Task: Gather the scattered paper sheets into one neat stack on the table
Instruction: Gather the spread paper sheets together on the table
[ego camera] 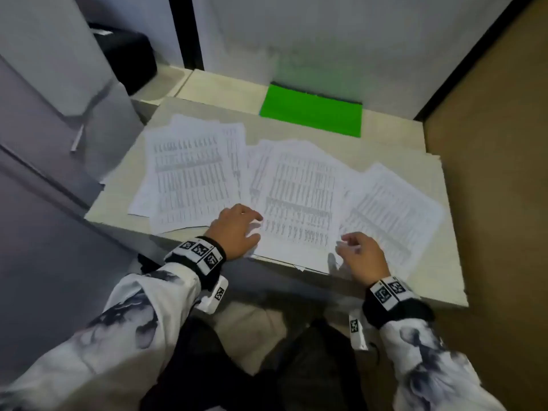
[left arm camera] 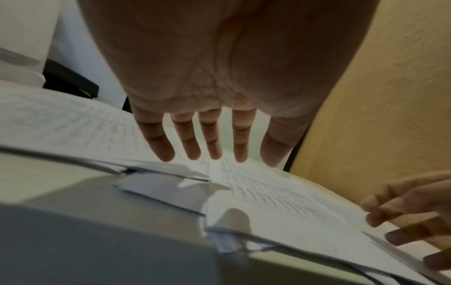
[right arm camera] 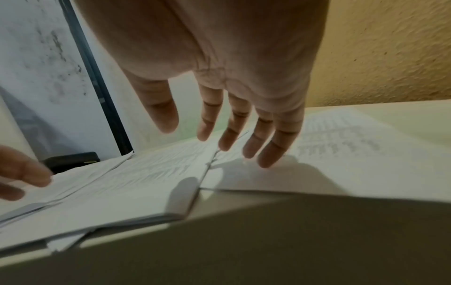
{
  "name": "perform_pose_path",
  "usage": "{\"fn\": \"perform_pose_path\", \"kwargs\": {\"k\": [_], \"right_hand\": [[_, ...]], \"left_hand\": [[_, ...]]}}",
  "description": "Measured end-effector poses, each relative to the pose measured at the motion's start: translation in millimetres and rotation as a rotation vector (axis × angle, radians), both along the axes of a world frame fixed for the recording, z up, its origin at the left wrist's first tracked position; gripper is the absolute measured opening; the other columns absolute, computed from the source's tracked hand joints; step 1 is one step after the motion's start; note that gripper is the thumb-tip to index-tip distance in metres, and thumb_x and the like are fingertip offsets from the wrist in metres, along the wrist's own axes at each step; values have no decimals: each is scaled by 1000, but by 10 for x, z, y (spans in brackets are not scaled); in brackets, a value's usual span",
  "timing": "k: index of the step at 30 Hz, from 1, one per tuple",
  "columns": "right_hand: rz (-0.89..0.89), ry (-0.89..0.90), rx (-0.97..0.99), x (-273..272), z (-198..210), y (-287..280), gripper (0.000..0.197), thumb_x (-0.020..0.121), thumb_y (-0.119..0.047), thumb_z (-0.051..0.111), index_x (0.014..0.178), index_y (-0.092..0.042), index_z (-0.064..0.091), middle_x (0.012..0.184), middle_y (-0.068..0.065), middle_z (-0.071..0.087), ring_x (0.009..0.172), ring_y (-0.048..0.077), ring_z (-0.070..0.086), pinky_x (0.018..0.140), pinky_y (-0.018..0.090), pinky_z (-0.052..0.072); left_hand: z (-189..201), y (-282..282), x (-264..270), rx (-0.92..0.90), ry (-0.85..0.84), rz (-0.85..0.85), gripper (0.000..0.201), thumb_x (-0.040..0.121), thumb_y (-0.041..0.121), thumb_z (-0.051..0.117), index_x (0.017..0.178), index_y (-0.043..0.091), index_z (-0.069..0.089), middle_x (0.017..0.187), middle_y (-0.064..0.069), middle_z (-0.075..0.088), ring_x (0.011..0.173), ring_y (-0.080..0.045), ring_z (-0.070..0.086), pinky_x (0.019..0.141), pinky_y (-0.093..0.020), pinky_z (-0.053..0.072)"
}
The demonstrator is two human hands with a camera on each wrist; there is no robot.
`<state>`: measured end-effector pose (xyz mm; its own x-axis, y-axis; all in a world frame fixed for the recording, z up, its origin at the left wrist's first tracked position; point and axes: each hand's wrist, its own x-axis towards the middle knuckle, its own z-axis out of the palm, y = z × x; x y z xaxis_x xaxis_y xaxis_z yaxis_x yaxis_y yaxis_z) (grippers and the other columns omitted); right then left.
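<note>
Printed sheets (ego camera: pixel 299 197) lie fanned in three overlapping groups across the pale table (ego camera: pixel 439 280), from its left edge to its right, with the middle group reaching over the near edge. The left hand (ego camera: pixel 237 231) is poised at the near edge where the left and middle groups meet, its grip loose, fingers (left arm camera: pixel 161 142) spread and nearly straight above the paper, holding nothing. The right hand (ego camera: pixel 363 256) is low over the seam between the middle and right groups, fingers (right arm camera: pixel 268 152) extended and slightly parted, the tips at or just above the top sheet; whether they touch cannot be told. A green folder (ego camera: pixel 311 112) lies flat at the far edge, apart from the sheets.
</note>
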<state>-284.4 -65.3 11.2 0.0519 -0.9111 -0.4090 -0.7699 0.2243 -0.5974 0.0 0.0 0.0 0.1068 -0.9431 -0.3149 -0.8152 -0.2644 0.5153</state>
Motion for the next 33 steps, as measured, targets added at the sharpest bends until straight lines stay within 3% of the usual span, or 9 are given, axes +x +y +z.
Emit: {"fn": "perform_pose_path", "kwargs": {"k": [3,5,11,16,21,25,28,31,33], "right_hand": [[64,95,-25,110,-178,-11,51,87,-39,66,134,-21,58,137,12,58,124,35,55,107,47,42],[83,185,-16,192,-233,-18,63,88,-45,62,144,-23,48,148,12,51,135,37,47,113,47,32],[231,421,12,381,-265,84,59,88,-55,50,135,-20,51,143,13,54,130,35,48,108,47,30],[263,526,36,519,-359,145,72,54,-66,54,113,-26,54,125,14,59,114,39,52,99,53,40],[244,463,7,554,-274,269,82,63,-61,57,134,-22,47,136,13,58,120,39,53,99,50,43],[184,265,-5,479,-250,233,103,64,-63,60,153,-22,28,154,9,48,134,37,49,108,51,42],[170,130,5,409,-167,208,99,76,-53,67,157,-15,24,159,9,42,138,33,48,110,44,41],[126,45,-12,335,-135,142,86,84,-47,68,154,-11,32,158,10,42,140,32,46,109,38,40],[102,4,-31,290,-108,47,58,88,-42,66,133,-6,55,136,14,60,129,33,56,93,35,45]], "left_hand": [[-108,-37,-130,48,-110,-10,62,87,46,57,146,32,41,155,-7,33,139,-39,29,110,-56,35],[-191,-70,-174,107,-162,-21,67,88,51,54,149,31,35,161,-9,24,142,-41,24,111,-55,31],[-344,-17,-289,112,-378,-81,63,83,61,45,134,24,48,154,-9,35,135,-41,32,102,-55,36],[-537,154,-397,-74,-533,-62,74,85,67,35,144,22,40,152,-8,39,132,-37,37,97,-53,39],[-545,255,-410,-51,-546,-71,80,86,72,31,149,25,31,159,-5,30,138,-36,32,103,-53,36],[-498,295,-411,-36,-528,-92,81,86,74,32,152,27,27,163,-3,24,142,-36,29,109,-53,34],[-510,338,-426,-37,-530,-91,83,87,74,30,155,28,20,166,-2,18,146,-36,24,113,-53,30],[-515,336,-421,-34,-516,-81,83,86,75,29,155,30,19,166,0,16,147,-35,22,115,-53,28],[-512,324,-411,-40,-506,-76,82,86,76,29,155,31,21,166,1,17,147,-35,23,114,-53,29]]}}
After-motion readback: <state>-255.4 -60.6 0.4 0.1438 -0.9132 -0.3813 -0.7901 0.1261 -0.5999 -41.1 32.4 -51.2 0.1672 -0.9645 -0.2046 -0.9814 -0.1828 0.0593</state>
